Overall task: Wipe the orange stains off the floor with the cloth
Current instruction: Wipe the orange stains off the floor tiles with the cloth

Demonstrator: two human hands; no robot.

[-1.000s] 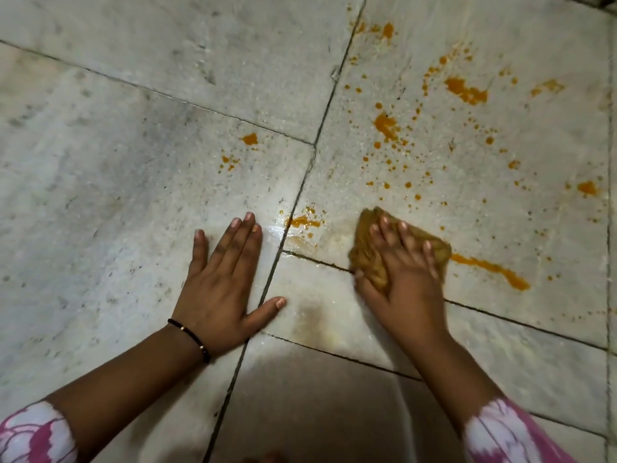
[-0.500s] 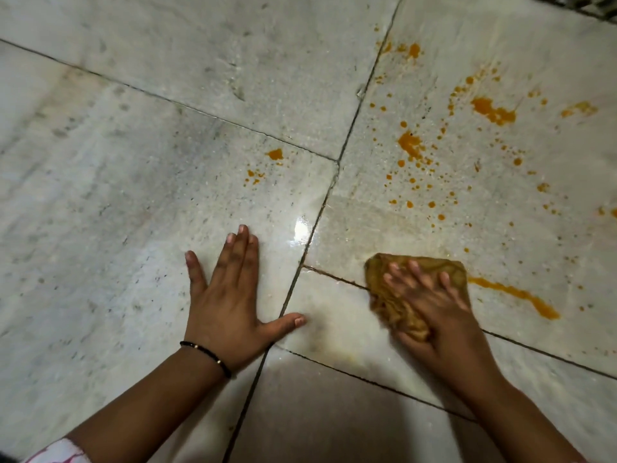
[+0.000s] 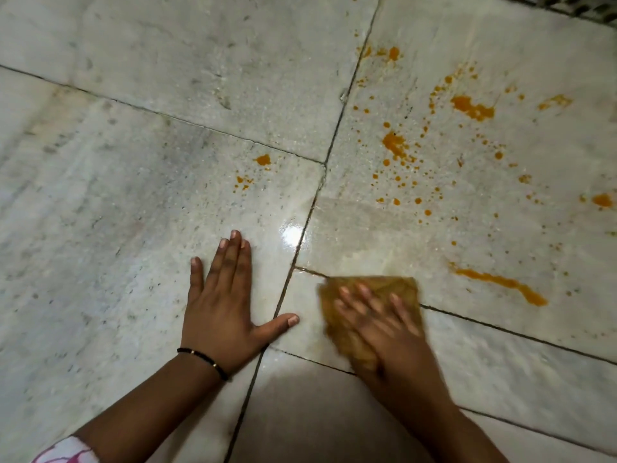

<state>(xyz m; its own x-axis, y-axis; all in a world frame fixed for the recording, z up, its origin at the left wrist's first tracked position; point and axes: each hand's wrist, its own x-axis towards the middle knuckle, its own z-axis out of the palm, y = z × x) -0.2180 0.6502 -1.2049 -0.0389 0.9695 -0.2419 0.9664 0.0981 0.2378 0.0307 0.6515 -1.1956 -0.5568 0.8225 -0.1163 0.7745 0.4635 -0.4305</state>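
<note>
1. Your right hand point(image 3: 384, 325) is now sitting nearer the tile joint than half a second ago, and it is showing motion blur; the cloth point(image 3: 370, 295) has moved left with it.
2. The wet, dull patch on the floor point(image 3: 133, 195) above the cloth is looking wider than before.
3. Your right hand is pressing flat on the cloth, fingers spread and straight; the cloth is lying under those fingers, its far edge showing beyond them.
4. Your left hand point(image 3: 220, 305) is staying planted flat on the floor, fingers together, thumb out, just left of the cloth and not touching it.
5. The orange streak point(image 3: 500, 284) is lying to the right of the cloth, apart from it.
6. The orange splatter point(image 3: 395, 143) is sitting well beyond both hands.
</note>
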